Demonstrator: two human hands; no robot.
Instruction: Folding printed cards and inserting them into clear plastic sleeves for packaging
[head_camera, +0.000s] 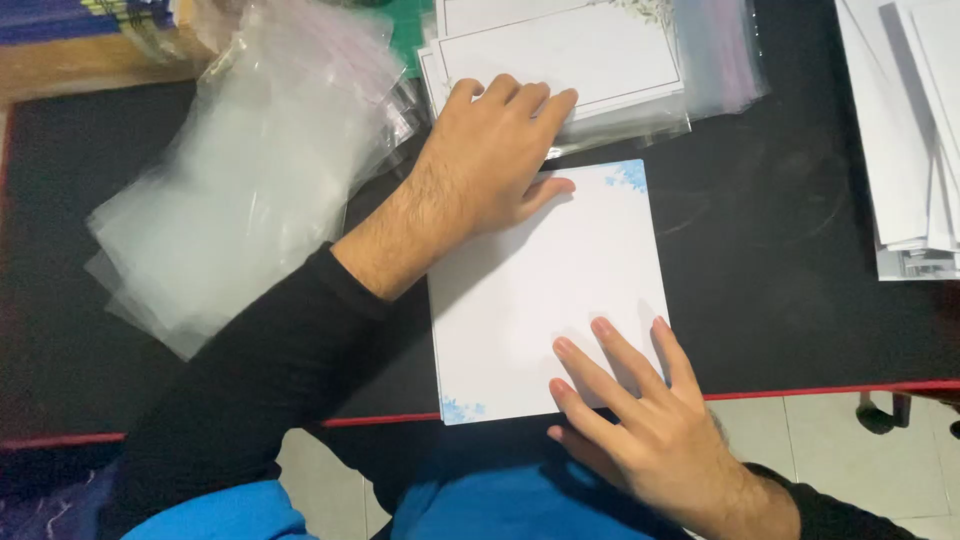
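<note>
From the head camera, a white card with small blue flower prints at two corners (545, 300) lies flat on the black surface (790, 260), its near edge at the surface's red-trimmed front. The right hand (640, 420) lies open on the card's lower right part, fingers spread and flat, grasping nothing. The left hand (490, 160) reaches across with its thumb touching the card's top edge, while its fingers press flat on a stack of bordered white cards in clear sleeves (570, 60) just beyond; it also grips nothing. To the left lies a loose pile of clear plastic bags (250, 170). At the far right sits a stack of white envelopes (915, 140).
</note>
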